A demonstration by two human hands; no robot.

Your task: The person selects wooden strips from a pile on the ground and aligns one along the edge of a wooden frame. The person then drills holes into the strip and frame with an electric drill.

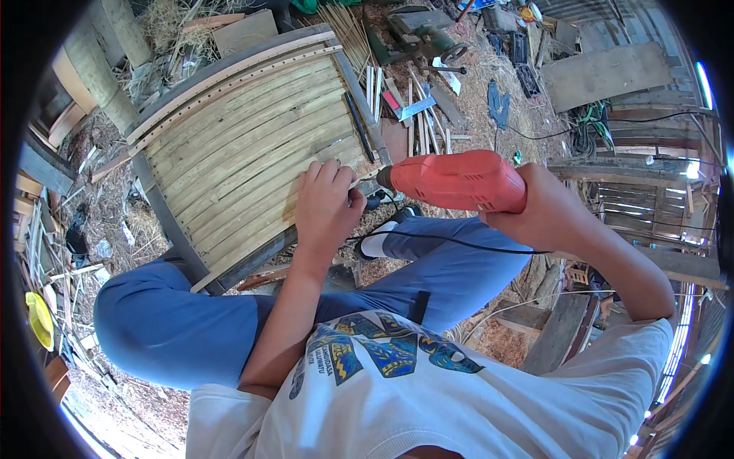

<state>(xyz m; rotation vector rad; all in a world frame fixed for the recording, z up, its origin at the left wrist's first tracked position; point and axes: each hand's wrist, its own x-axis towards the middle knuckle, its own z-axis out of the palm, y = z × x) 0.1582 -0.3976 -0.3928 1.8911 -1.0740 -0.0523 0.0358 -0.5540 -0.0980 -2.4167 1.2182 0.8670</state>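
Note:
My right hand [527, 203] is wrapped round the handle of a red power drill [459, 176], which points left. Its black chuck sits at the right corner of a slatted wooden panel [237, 145] in a dark frame. My left hand [329, 195] rests at the panel's near edge, fingers curled and closed on a thin wooden strip [241, 256] lying along that edge. The drill's tip is close to the strip's end beside my left fingers; whether it touches is too small to tell. Another strip with a row of holes [229, 90] lies along the far edge.
A black rod [358, 126] lies on the panel's right side. The drill's black cord [459, 245] crosses over my leg. Wood offcuts [428, 115], a vise-like green metal tool [420, 38] and a blue glove [498, 105] lie on the shavings-covered ground. A board [604, 76] lies at upper right.

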